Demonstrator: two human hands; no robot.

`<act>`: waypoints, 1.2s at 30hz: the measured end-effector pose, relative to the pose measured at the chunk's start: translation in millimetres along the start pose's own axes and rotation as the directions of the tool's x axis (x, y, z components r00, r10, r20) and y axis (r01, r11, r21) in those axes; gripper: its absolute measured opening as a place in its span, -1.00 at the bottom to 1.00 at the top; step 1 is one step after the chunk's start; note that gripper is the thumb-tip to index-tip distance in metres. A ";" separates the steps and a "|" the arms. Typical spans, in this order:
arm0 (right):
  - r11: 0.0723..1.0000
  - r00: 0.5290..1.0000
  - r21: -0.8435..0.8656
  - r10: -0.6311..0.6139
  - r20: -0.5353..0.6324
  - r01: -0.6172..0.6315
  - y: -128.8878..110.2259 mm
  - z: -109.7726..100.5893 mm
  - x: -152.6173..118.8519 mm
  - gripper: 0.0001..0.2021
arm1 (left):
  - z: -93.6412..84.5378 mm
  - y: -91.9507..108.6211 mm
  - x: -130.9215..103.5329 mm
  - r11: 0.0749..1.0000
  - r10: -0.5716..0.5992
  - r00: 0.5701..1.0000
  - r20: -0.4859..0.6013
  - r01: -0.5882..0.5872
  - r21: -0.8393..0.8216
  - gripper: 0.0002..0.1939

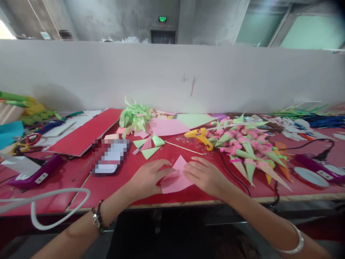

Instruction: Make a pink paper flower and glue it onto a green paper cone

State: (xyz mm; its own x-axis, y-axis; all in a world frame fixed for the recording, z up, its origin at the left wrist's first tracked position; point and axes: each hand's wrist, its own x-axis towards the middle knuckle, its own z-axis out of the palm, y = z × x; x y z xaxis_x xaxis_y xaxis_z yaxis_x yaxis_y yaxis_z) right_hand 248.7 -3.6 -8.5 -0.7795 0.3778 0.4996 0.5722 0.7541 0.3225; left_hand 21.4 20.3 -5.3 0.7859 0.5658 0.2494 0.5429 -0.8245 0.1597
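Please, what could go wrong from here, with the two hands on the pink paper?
The pink paper may crease wrongly, as fingers of both left hand and right hand touch it.
The yellow glue gun lies just beyond the right hand; if hot, it could burn.
Its black cord runs near the right forearm, which might snag it.

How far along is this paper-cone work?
The pile of paper cones beside the yellow hot glue gun looks done. The left hand and right hand are on a pink paper piece, bent but not cone-shaped. Apparently left: that piece, perhaps also the flat pink sheet farther back. The intended total can't be told.
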 end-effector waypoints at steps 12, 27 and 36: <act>0.906 0.935 0.338 0.144 0.323 -0.256 -6.6 14.0 -8.8 -0.72 | 11.9 15.6 -8.5 0.982 0.007 0.995 0.104 -0.027 0.187 -0.81; 0.769 0.905 0.504 0.225 0.362 -0.393 -2.4 19.9 -9.2 -0.81 | 23.0 15.8 -13.9 0.984 -0.051 0.999 0.006 0.049 0.169 -0.81; 0.612 0.852 0.593 0.380 0.359 -0.523 0.4 28.7 -4.0 -0.87 | 17.2 8.7 -5.7 0.966 -0.228 0.973 0.030 0.223 0.132 -0.78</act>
State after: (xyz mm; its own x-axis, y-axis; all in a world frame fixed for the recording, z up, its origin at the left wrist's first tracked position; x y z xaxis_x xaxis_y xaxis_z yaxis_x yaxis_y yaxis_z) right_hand 244.7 10.6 -33.4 -0.5388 0.8015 0.2594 0.6068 0.5828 -0.5405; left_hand 26.7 10.0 -21.8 0.6495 0.7393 0.1779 0.7385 -0.6690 0.0839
